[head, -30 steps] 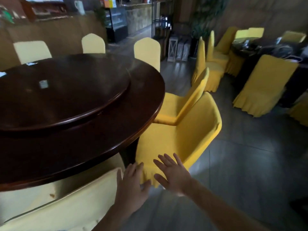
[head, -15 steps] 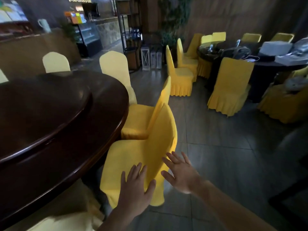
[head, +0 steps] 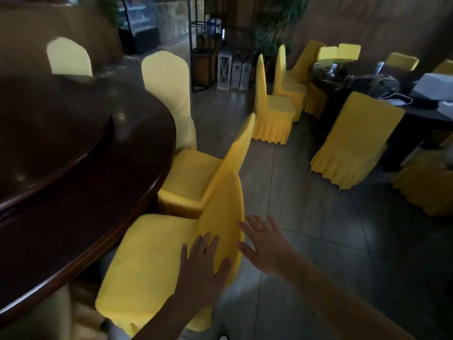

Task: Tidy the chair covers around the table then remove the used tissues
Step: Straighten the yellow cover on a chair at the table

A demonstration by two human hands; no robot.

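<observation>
the chair-cover step is in hand; no tissues show. the nearest yellow chair cover [head: 157, 261] sits at about 6 o'clock, tucked against the dark round desk [head: 81, 182]. the left hand [head: 203, 268] lies flat on the backrest's near edge, fingers straight, gripping nothing. the right hand [head: 264, 244] is spread open just beside the back's outer face; contact is unclear. the backrest's long axis runs upright, the seat facing the desk at 9 o'clock. next likely calls for smoothing or tugging the fabric down.
</observation>
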